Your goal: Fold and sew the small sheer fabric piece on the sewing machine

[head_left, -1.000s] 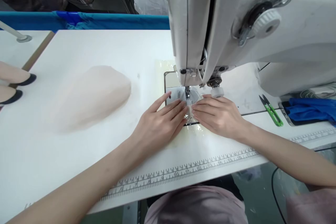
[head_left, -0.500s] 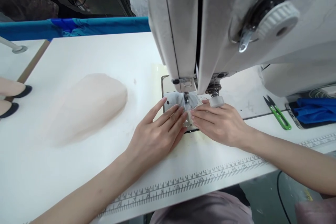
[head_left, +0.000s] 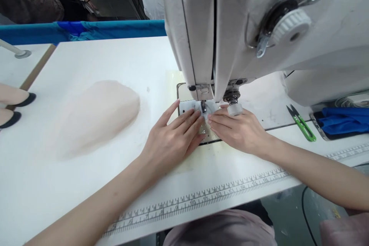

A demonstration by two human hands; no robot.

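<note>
A white sewing machine [head_left: 253, 27] fills the upper right of the view. My left hand [head_left: 173, 140] lies flat on the table with its fingers stretched toward the needle [head_left: 204, 108]. My right hand [head_left: 238, 130] lies flat opposite it, fingertips almost meeting the left ones just in front of the presser foot. Between the fingertips a small piece of thin, pale see-through fabric [head_left: 208, 121] is pressed down on the metal needle plate [head_left: 186, 105]. Both hands hold the piece flat with extended fingers.
A pile of pale pink sheer fabric [head_left: 95, 115] lies on the white table [head_left: 86, 65] to the left. Green thread snips [head_left: 301, 125] and a blue cloth [head_left: 344, 120] lie at the right. A printed ruler [head_left: 201, 199] runs along the front edge. Two dark-tipped pale objects [head_left: 15, 105] show at the left edge.
Both hands have slid a little toward the needle with the small fabric piece. The camera has moved closer and lower toward the machine.
</note>
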